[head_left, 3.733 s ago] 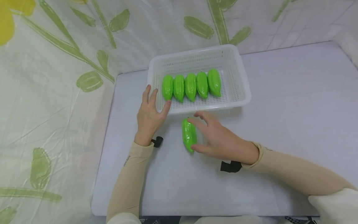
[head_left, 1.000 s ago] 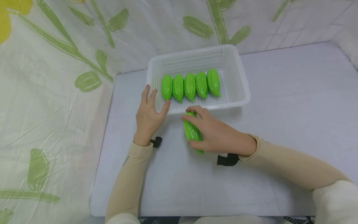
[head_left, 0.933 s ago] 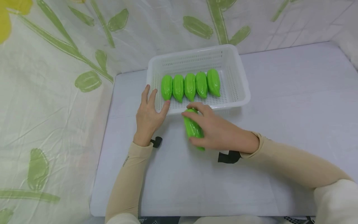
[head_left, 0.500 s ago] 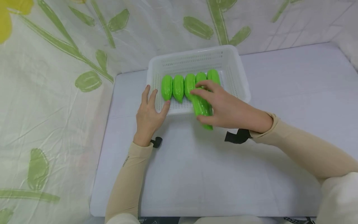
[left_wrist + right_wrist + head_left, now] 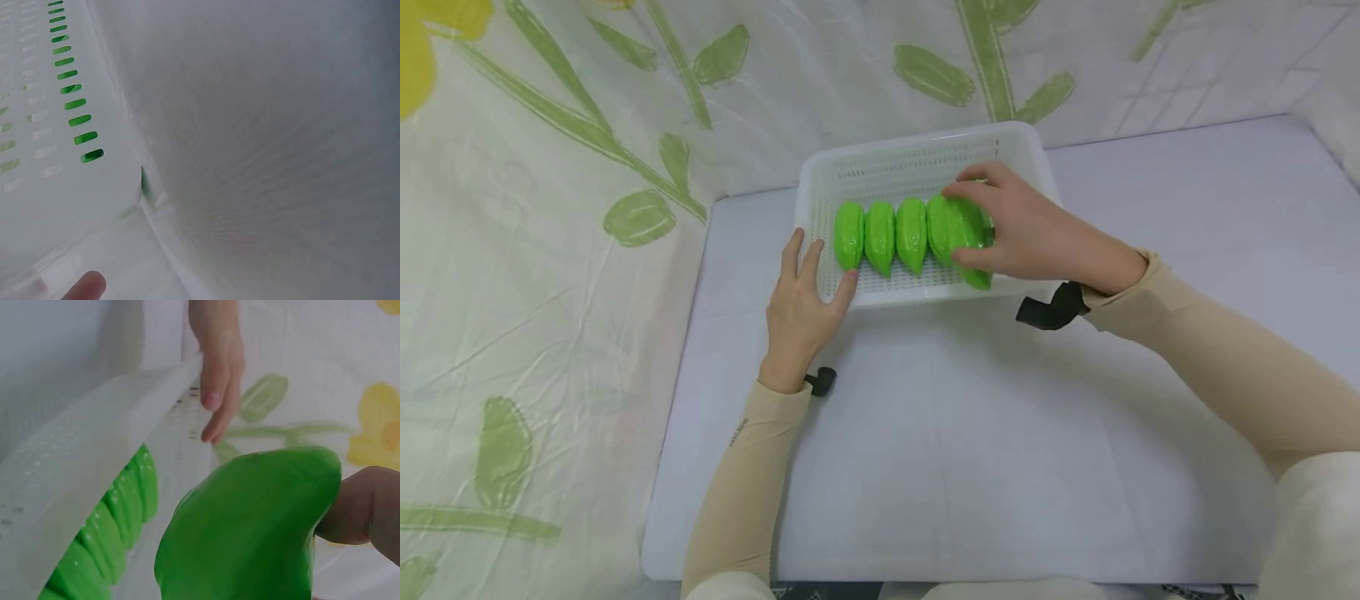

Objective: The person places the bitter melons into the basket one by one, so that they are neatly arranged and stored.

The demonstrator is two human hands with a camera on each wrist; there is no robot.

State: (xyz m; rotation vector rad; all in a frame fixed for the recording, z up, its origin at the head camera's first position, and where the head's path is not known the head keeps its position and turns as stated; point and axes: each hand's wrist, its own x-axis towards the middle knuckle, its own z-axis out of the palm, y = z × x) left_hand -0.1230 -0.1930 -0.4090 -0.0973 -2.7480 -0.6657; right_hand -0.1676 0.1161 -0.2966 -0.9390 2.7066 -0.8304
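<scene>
My right hand (image 5: 1026, 221) holds a glossy green ridged star fruit (image 5: 973, 279) between thumb and fingers, over the right part of the white plastic basket (image 5: 917, 293). In the right wrist view, the same star fruit (image 5: 250, 525) is large, a finger (image 5: 359, 515) against its side. Below it, more star fruits (image 5: 880, 237) lie side by side in a row in the basket; the rightmost is mostly hidden by the held one and my hand. My left hand (image 5: 802, 308) rests at the basket's front left corner, fingers extended and thumb by the front rim.
The basket stands at the back of a table covered in pale cloth (image 5: 880, 467). Behind and to the left hangs a white sheet (image 5: 820, 75) with green leaves and yellow flowers. A dark strap device (image 5: 1051, 308) sits at my right wrist.
My right hand has picked up the star fruit from the table in front of the basket and carried it forward and right, over the row. My left hand has stayed at the corner.
</scene>
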